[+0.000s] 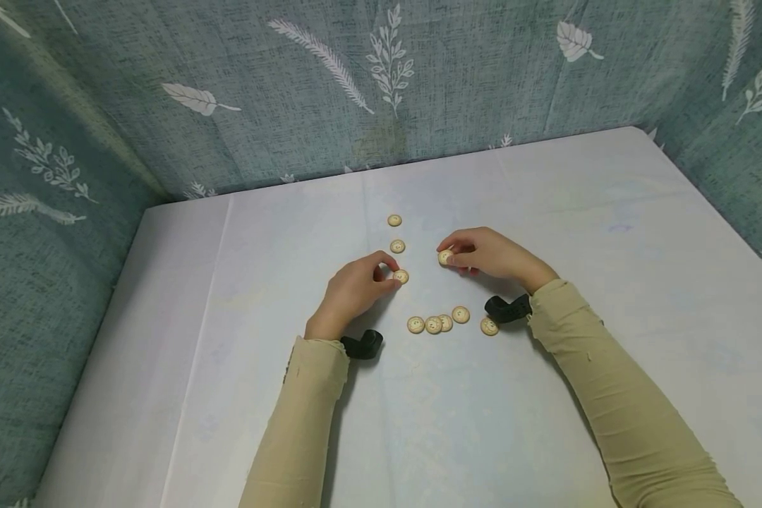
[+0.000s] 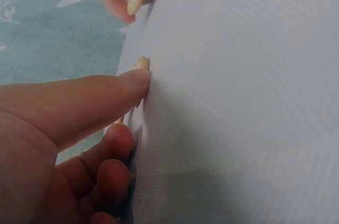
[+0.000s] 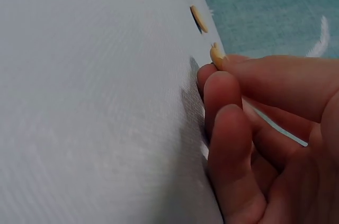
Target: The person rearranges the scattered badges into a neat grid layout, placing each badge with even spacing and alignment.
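Observation:
My left hand (image 1: 353, 291) pinches the left edge of a round tan button (image 1: 402, 276) between thumb and index finger, low at the white tabletop. In the left wrist view the thumb covers much of this button (image 2: 142, 63). To its right, my right hand (image 1: 492, 252) holds another button (image 1: 445, 257) between thumb and fingertips, its dotted face turned up. This button (image 3: 216, 56) shows as a thick disc at the thumb tip in the right wrist view. Beyond the left hand, two more lie in a line, a near button (image 1: 397, 246) and a far button (image 1: 394, 220).
Nearer the body lies a loose row of several buttons (image 1: 415, 324), two of them overlapping. One button (image 1: 489, 326) sits at the row's right end by the black right wrist mount (image 1: 506, 308). A leaf-patterned green curtain (image 1: 330, 106) borders the white table (image 1: 279, 240) behind and at the sides.

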A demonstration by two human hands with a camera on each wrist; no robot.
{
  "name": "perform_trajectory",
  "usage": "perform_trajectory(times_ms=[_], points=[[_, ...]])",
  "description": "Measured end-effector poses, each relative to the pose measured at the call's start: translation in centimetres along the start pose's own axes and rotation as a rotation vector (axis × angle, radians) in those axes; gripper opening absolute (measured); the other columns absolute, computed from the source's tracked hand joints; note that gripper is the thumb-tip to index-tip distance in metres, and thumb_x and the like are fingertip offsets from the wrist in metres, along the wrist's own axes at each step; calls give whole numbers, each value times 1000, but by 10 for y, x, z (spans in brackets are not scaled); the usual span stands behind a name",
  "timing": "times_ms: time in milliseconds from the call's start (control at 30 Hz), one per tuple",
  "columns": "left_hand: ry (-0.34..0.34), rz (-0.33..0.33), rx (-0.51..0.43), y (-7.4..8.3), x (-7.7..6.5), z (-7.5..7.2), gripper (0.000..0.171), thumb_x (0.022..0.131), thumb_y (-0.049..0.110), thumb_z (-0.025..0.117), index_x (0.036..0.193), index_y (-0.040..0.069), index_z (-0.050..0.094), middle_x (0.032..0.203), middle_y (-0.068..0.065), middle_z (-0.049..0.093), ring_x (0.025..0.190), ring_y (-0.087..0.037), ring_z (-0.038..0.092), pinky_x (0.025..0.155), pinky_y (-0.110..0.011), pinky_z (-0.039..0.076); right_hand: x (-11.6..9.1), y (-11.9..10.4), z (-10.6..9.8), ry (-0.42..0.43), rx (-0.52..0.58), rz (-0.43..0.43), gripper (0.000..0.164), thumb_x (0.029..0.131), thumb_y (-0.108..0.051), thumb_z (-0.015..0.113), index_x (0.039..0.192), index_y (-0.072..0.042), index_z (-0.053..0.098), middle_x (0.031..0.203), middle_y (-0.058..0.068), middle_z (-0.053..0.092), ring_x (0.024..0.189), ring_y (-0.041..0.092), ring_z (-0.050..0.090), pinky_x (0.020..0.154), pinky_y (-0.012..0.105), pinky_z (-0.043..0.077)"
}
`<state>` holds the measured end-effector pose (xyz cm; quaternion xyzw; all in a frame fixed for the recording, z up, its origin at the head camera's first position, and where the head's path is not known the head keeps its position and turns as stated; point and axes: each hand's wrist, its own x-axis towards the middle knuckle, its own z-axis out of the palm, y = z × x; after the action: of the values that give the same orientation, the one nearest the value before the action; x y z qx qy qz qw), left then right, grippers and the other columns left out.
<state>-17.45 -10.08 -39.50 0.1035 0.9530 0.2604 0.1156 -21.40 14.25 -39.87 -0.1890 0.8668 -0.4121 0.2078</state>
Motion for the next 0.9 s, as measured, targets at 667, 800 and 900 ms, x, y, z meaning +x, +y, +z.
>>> perform_trajectory(times_ms=[667, 800, 900], points=[[8, 18, -11, -3, 0, 0, 21, 81, 34, 64, 100, 27, 56, 77, 1, 51, 66, -16, 46, 60, -30, 35, 12, 0, -6, 43, 277, 206, 30, 87, -20, 58, 116, -13, 54, 94, 13, 58, 73, 24, 60, 59, 31, 48], [7, 10, -4, -2, 1, -1, 22, 81, 34, 65, 100, 27, 57, 76, 1, 51, 66, -16, 46, 60, -30, 35, 16, -4, -6, 67, 260, 217, 29, 86, -19, 60, 113, -10, 54, 93, 12, 60, 73, 22, 61, 61, 30, 48], [4, 9, -1, -3, 1, -1, 22, 81, 34, 64, 101, 26, 57, 76, 1, 50, 66, -17, 46, 60, -30, 35, 20, -5, -6, 92, 235, 227, 27, 85, -19, 61, 110, -8, 56, 92, 12, 60, 72, 21, 60, 61, 30, 48]])
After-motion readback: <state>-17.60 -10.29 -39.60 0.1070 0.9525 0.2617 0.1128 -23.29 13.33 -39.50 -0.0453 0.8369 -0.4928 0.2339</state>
